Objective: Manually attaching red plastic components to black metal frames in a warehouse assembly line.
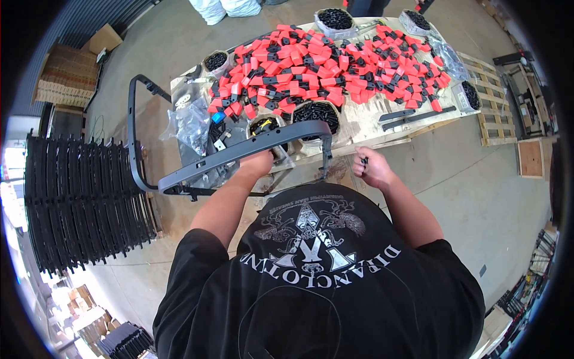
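Hands: left (258, 163) grips frame (239, 149); red parts (323, 66) heaped beyond.

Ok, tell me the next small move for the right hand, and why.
Probably bring the right hand across to the frame. It pinches a small dark part just off the frame's near end, while the left hand holds the frame's bar steady at the table edge.

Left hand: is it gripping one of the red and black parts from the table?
No, the left hand grips the dark grey metal frame, while the red and black parts lie farther off on the table.
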The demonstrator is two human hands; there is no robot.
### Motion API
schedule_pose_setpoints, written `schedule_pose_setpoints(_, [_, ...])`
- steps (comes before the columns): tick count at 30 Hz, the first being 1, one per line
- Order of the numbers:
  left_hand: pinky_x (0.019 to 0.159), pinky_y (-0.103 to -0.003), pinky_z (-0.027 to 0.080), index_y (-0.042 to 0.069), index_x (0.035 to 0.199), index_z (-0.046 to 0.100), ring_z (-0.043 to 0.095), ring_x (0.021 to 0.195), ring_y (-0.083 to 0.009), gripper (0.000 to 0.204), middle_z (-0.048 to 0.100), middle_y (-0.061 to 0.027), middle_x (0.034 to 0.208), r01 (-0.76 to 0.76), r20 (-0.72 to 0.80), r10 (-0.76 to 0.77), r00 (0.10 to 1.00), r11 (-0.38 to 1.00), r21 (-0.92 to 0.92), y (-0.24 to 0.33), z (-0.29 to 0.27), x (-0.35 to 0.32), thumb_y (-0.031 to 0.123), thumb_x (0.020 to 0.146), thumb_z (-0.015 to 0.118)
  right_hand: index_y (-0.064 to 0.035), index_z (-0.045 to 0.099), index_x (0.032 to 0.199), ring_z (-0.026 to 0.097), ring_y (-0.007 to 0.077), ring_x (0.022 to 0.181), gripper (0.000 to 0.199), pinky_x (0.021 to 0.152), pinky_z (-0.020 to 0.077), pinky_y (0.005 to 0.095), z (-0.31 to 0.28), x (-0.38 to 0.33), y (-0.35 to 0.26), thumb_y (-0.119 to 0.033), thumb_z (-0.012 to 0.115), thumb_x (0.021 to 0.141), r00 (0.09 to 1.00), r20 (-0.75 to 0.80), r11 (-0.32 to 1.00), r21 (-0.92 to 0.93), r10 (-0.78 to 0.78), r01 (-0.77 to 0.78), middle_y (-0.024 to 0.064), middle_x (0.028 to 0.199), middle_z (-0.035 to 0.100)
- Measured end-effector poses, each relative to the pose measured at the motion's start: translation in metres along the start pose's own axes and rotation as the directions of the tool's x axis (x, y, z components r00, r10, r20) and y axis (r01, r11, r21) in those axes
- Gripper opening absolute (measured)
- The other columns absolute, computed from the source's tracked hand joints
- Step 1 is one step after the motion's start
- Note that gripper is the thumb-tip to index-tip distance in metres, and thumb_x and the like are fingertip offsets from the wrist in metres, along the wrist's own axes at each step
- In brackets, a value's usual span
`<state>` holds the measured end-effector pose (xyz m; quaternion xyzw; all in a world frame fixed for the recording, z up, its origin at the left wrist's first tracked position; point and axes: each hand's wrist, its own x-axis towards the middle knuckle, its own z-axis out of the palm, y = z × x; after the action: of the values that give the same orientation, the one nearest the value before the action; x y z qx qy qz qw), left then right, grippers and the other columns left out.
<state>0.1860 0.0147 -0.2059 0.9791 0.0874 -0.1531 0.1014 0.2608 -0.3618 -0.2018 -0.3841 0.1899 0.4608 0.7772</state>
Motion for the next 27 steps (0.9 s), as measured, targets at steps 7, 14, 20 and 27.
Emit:
schedule_pose_setpoints(7, [0.113,-0.048,0.041,0.014,0.139,0.057,0.049,0.136,-0.0395,0.052,0.054,-0.0197,0.145,0.092,0.067,-0.091,0.994,0.996,-0.009,0.012,0.001,0.015,0.030,0.090,0.062,-0.0149,0.041,0.071,0.037,0.0165,0.057,0.031,0.056,0.0313,0.0325,-0.066,-0.043,0.034,-0.020,0.064,0.091,0.991,-0.134,0.999,0.035,0.026,-0.022,0.0005,0.064,0.037])
schedule_pose_setpoints(14, [0.114,-0.047,0.040,0.004,0.144,0.050,0.048,0.137,-0.0400,0.060,0.048,-0.0253,0.149,0.110,0.173,-0.117,0.978,0.993,0.048,0.027,-0.001,0.036,0.015,0.087,0.066,-0.0100,0.046,0.078,0.045,0.0192,0.064,0.014,0.059,0.0398,0.0334,-0.069,-0.047,0.036,-0.004,0.058,0.083,0.984,-0.168,0.998,0.034,-0.053,0.059,0.0047,0.072,0.045])
schedule_pose_setpoints(20, [0.114,-0.045,0.040,0.005,0.144,0.050,0.047,0.138,-0.0400,0.057,0.049,-0.0253,0.148,0.114,0.134,-0.121,0.984,0.992,0.058,0.025,0.009,0.030,0.015,0.089,0.063,-0.0112,0.048,0.086,0.048,0.0179,0.065,0.015,0.057,0.0397,0.0326,-0.057,-0.035,0.028,-0.010,0.063,0.085,0.983,-0.179,0.998,-0.054,-0.035,0.026,0.0044,0.075,0.048])
schedule_pose_setpoints(27, [0.110,-0.048,0.044,0.002,0.136,0.058,0.054,0.130,-0.0414,0.042,0.056,-0.0246,0.141,0.119,0.034,-0.119,0.992,0.993,0.003,0.003,0.031,0.031,0.015,0.097,0.051,-0.0128,0.051,0.087,0.051,0.0171,0.065,0.012,0.055,0.0385,0.0328,-0.061,-0.026,0.039,-0.017,0.062,0.091,0.962,-0.273,0.988,-0.155,-0.016,-0.028,0.0015,0.075,0.049])
